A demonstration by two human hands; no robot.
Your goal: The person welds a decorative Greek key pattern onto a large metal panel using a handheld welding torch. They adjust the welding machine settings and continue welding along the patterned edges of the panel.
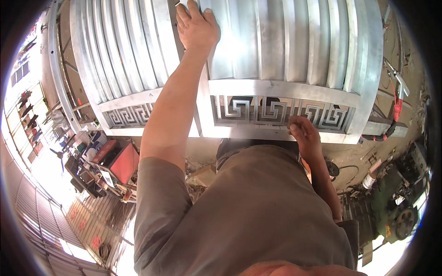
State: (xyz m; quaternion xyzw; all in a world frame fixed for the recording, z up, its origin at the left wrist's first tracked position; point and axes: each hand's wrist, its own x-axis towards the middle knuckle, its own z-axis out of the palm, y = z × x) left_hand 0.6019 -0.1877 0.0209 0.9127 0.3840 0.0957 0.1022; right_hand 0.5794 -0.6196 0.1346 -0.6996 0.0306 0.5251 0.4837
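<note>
Two silvery metal gate panels lie side by side in front of me. The left panel (131, 50) and the right panel (294, 46) have ribbed faces and bands of square spiral fretwork (239, 108) along their near ends. My left hand (198, 28) reaches far forward over the seam between them, its fingers spread on the metal. A small pale bit shows by its fingertips; I cannot tell what it is. Over the near rail of the right panel is my right hand (305, 135), fingers curled and thumb drawn in. Whatever it may hold is hidden.
A clamp-like metal tool with a red grip (398, 103) stands at the right of the panels. A red box (120, 161) sits among clutter on the left. Green machinery (391, 207) with a wheel is at lower right. A metal beam (57, 60) runs along the left.
</note>
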